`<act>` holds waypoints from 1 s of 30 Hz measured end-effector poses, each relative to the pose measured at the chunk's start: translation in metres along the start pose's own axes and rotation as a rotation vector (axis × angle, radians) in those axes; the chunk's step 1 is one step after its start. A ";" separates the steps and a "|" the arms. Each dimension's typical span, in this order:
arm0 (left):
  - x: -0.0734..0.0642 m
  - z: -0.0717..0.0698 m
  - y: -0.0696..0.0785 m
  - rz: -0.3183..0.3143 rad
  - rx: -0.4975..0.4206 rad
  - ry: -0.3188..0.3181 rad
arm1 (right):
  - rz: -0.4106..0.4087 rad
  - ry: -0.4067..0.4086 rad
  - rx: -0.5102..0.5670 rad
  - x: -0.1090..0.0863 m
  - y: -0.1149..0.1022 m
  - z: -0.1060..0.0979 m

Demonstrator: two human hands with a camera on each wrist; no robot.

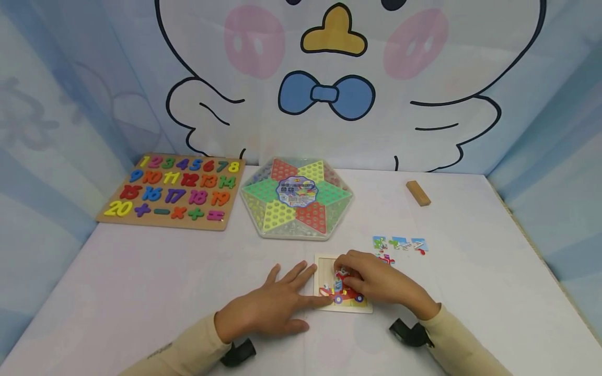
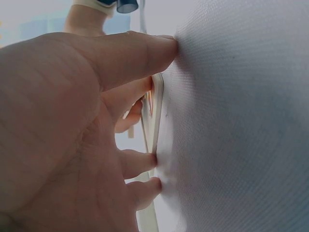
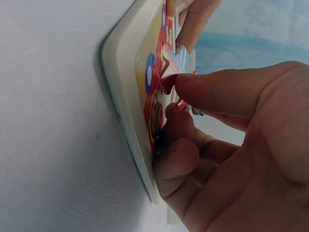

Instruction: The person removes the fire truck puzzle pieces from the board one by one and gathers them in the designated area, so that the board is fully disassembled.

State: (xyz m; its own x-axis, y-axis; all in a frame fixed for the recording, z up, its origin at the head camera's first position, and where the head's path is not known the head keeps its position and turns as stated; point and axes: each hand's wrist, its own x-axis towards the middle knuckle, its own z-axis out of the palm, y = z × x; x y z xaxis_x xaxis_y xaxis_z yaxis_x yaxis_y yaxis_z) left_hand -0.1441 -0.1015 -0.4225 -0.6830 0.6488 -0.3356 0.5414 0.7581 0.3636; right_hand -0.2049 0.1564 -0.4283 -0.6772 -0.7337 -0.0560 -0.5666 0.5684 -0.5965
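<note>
A small jigsaw puzzle tray (image 1: pixel 324 260) with a pale rim lies on the table in front of me. Its lower part shows a red car with blue-ringed wheels; bare wood shows at the upper left. My right hand (image 1: pixel 382 277) pinches a red and light-blue puzzle piece (image 3: pixel 170 67) between thumb and fingers, tilted over the tray. My left hand (image 1: pixel 268 309) is spread flat at the tray's left side, its index finger on the lower left of the picture and other fingertips by the left rim. In the left wrist view, the thumb (image 2: pixel 159 53) touches the tablecloth.
Several loose puzzle pieces (image 1: pixel 400 243) lie just beyond my right hand, one partly hidden by it. Farther back are a wooden number board (image 1: pixel 164 222), a hexagonal Chinese checkers box (image 1: pixel 297 209) and a small wooden block (image 1: pixel 418 193). A printed curtain (image 1: pixel 324 141) stands behind the table.
</note>
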 end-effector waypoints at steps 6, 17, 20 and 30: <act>-0.001 -0.001 0.001 0.001 -0.001 0.004 | -0.030 0.017 0.032 0.001 0.000 -0.002; -0.001 0.000 0.001 -0.012 -0.016 -0.011 | -0.053 0.011 0.126 0.000 0.000 -0.006; 0.000 0.001 0.001 -0.011 -0.015 -0.013 | -0.036 0.031 0.135 -0.004 -0.001 -0.013; 0.001 0.000 0.000 -0.015 -0.010 -0.008 | 0.026 0.259 0.026 -0.039 0.012 -0.061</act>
State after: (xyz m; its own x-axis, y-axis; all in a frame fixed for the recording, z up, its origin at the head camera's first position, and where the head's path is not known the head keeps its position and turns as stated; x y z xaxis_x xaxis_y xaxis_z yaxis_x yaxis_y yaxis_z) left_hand -0.1446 -0.1004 -0.4232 -0.6870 0.6380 -0.3478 0.5266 0.7669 0.3669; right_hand -0.2139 0.2150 -0.3841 -0.7910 -0.5971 0.1334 -0.5372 0.5736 -0.6185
